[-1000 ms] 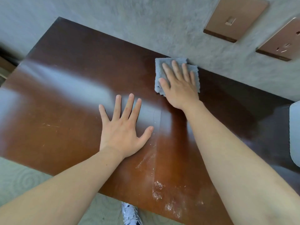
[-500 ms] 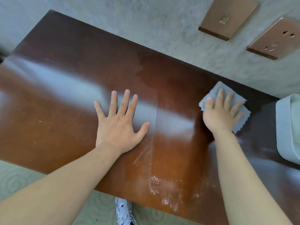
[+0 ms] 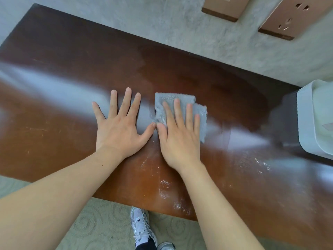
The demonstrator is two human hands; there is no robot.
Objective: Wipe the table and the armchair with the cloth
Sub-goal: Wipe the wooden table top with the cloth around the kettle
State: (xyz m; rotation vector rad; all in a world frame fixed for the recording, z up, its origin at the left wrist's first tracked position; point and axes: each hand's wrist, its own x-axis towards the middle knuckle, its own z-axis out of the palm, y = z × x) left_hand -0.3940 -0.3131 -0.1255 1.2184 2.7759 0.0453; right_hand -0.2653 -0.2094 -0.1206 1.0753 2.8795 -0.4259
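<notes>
A glossy brown wooden table (image 3: 63,73) fills most of the view. A folded grey cloth (image 3: 182,100) lies flat near its middle. My right hand (image 3: 180,134) presses flat on the cloth with the fingers spread, covering its lower part. My left hand (image 3: 119,129) rests palm down on the bare wood just to the left, its thumb almost touching my right thumb. White smears and crumbs (image 3: 165,188) mark the wood near the front edge. No armchair is in view.
A white plastic container (image 3: 310,120) stands at the table's right end. The grey wall (image 3: 171,26) behind carries two copper switch and socket plates (image 3: 292,17). My white sneaker (image 3: 140,226) stands on the pale carpet below the front edge.
My right hand swept the cloth from the back middle over to the far right, then back left to the middle beside my left hand. My left hand stayed planted.
</notes>
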